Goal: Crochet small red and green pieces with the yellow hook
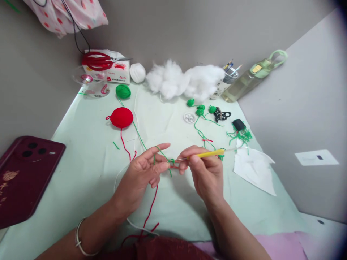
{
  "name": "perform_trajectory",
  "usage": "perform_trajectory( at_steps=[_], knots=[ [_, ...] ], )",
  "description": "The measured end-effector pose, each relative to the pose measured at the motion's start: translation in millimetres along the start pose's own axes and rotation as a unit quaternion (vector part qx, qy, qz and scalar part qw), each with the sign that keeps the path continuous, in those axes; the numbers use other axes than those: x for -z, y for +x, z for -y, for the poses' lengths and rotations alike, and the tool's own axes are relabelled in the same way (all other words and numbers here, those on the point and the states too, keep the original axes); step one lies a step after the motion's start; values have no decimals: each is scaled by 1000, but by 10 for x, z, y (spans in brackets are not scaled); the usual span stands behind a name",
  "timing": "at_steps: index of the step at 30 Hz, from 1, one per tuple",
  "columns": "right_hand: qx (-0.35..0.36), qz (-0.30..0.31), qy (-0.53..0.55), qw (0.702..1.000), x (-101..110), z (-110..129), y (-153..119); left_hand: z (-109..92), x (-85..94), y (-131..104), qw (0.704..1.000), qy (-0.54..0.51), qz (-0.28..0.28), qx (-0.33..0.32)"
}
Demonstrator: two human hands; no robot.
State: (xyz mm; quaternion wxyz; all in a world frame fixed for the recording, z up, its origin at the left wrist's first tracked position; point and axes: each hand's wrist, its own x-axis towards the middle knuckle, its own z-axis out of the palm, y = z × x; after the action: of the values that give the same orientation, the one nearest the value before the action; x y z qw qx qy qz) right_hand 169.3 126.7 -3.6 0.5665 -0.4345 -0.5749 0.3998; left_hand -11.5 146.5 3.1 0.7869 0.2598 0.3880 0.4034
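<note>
Head view, centre: my left hand pinches green yarn, my right hand a hook that slack loops could slip.

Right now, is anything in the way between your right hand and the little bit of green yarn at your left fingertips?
Nothing visible blocks it. The right hand holds a yellow-handled metal hook, and its thin shaft reaches the little bit of green yarn by the left hand.
</note>
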Motion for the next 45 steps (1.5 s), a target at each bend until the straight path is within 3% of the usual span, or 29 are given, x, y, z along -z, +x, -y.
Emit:
perform_trajectory(
  at_steps=[2,4,6,8,11,14,16,21,27,30,33,35,38,40,42,44,45],
  knots=[
    [71,15,-117,990,-31,-18,-52,24,-25,-14,1000,18,-10,-12],
    [164,36,-256,952,-57,-21,-110,53,-30,-24,1000,9,-3,0],
    [196,39,-305,931,-65,-7,-133,68,-14,-22,999,-18,21,33],
    [172,10,-259,950,-49,12,-108,63,19,-8,995,-50,47,65],
    [78,-51,-104,990,6,22,-11,28,71,23,992,-83,58,71],
    [-19,-90,34,995,41,10,68,0,92,37,993,-92,47,61],
    [-52,-75,79,993,31,6,83,1,79,32,994,-84,40,57],
    [-18,8,29,999,-29,15,42,37,39,8,998,-19,46,31],
    [-46,-1,53,998,15,23,6,3,55,2,998,-25,34,41],
    [74,18,-114,991,25,47,-54,-11,37,2,999,-33,12,24],
    [189,69,-289,936,16,58,-110,4,30,2,998,-55,15,31],
    [212,93,-321,919,8,55,-114,17,43,7,995,-76,34,58],
    [193,65,-257,945,10,46,-65,18,75,21,993,-81,42,78],
    [118,12,-142,983,14,41,-19,8,81,27,995,-66,31,65],
    [32,-12,-29,999,12,32,8,4,64,25,999,-40,17,32],
    [6,-3,-19,1000,-1,8,1,19,33,14,1000,-11,3,-1],
    [27,9,-66,997,-11,-11,-15,33,16,6,1000,0,-1,-13]
  ],
)
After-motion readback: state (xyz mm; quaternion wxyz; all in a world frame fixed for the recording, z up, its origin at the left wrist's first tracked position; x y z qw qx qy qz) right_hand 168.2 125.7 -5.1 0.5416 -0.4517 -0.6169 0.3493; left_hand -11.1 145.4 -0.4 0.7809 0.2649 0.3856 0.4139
